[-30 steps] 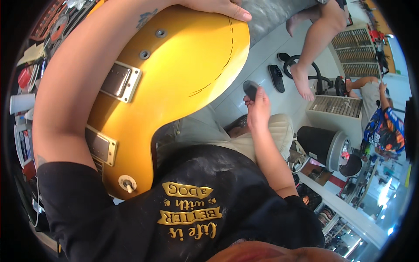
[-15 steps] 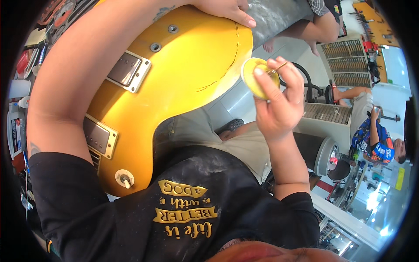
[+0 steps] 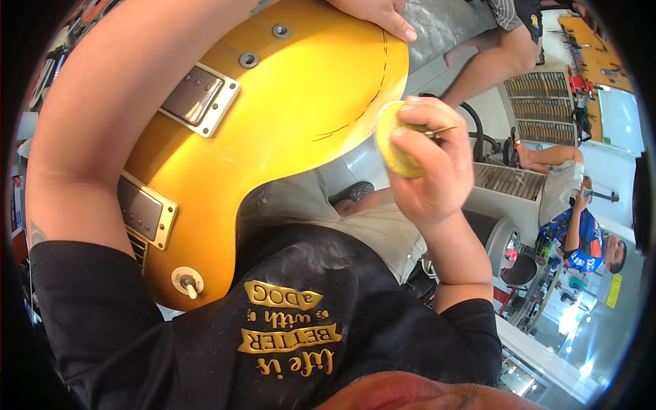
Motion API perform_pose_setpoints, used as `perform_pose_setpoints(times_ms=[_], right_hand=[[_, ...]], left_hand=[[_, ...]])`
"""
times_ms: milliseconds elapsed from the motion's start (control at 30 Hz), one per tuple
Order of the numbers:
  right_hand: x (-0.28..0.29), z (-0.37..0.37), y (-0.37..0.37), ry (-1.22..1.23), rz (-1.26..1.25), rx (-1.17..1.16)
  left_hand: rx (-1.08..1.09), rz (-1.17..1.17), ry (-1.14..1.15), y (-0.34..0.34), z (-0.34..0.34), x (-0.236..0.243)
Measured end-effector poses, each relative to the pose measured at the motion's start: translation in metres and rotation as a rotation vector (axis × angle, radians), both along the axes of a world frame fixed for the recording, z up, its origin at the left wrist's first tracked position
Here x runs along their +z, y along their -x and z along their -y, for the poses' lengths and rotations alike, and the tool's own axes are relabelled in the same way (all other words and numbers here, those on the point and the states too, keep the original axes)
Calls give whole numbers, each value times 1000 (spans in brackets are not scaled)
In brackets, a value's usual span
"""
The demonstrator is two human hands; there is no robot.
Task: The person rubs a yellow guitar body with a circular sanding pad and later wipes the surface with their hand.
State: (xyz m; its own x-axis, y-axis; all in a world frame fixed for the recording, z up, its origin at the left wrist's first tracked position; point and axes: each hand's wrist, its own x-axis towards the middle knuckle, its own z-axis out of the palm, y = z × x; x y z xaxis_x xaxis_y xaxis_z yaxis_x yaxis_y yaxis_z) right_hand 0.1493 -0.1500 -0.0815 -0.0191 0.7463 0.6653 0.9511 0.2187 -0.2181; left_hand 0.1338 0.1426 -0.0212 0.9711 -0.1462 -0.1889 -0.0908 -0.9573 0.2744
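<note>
A gold-yellow electric guitar body [image 3: 287,102] lies face up in front of me, with two metal-covered pickups in cream frames and a toggle switch [image 3: 188,281]. A black dashed line runs near its curved right edge. My left forearm crosses over the body, and my left hand [image 3: 379,15] grips its far edge, thumb stretched across the top; the other fingers are mostly cut off. In my right hand [image 3: 434,160] is a yellow round pad [image 3: 394,147] with a pale rim and a thin metal rod. The pad stands at the guitar's right edge; I cannot tell whether they touch.
Beyond the guitar, a grey surface [image 3: 451,31] stretches away, with another person's leg [image 3: 492,65] beside it. At right are racks of long narrow pieces [image 3: 540,106], a black hose [image 3: 478,123] and a seated person [image 3: 581,232]. Tools clutter the far left.
My right hand and the yellow pad have shifted slightly down, and the pad is turned more edge-on. The guitar and my left hand appear a little differently placed as the view shifts.
</note>
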Motion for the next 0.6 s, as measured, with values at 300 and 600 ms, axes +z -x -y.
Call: perform_pose_setpoints(times_ms=[300,600], right_hand=[[8,-15,-12,-15,108,-13],[6,-14,-9,-15,64,12]], left_hand=[[15,11,11,3,-3,6],[10,0,-2,5,-2,8]])
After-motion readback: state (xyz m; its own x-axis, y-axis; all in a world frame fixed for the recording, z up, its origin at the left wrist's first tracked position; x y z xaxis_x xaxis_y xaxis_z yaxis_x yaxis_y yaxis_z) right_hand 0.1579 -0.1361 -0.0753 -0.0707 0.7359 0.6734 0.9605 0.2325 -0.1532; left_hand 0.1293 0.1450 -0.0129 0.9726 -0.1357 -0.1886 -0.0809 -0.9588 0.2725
